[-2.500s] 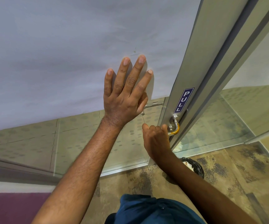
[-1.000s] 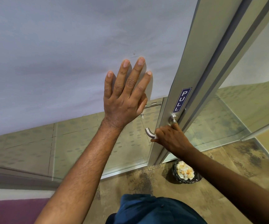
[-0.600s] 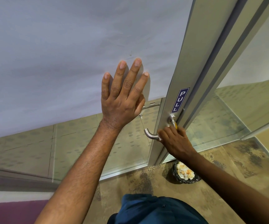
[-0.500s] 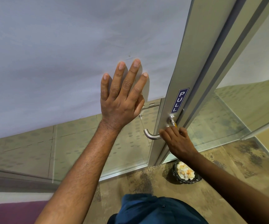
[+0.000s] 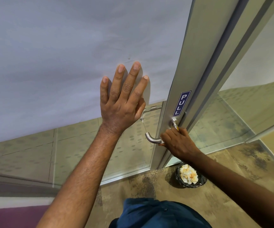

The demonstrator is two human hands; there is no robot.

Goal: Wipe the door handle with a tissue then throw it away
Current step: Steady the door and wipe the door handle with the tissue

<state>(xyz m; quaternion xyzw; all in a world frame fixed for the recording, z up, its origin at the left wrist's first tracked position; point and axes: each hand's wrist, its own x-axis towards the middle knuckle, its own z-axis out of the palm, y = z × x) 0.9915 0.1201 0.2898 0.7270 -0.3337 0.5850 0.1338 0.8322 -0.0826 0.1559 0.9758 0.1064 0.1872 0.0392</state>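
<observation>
The silver lever door handle point(image 5: 151, 139) sticks out from the metal door frame point(image 5: 187, 79) below a blue PULL sticker point(image 5: 181, 103). My right hand point(image 5: 177, 142) is closed around the handle's middle, with a sliver of white tissue point(image 5: 163, 142) showing at its fingertips. The rest of the tissue is hidden in the fist. My left hand point(image 5: 123, 102) lies flat with spread fingers on the frosted door panel point(image 5: 67, 63), left of the handle. A small black-lined bin point(image 5: 189, 177) holding crumpled tissues stands on the floor just below my right hand.
The door's lower part is clear glass point(image 5: 83, 148). To the right stands another glass panel point(image 5: 231, 119) with a frame. The floor point(image 5: 149, 185) is mottled brown. My blue shirt point(image 5: 157, 214) fills the bottom centre.
My right hand has slid along the handle, from its curved outer end toward the frame side, baring the bend. My left hand has stayed flat on the door.
</observation>
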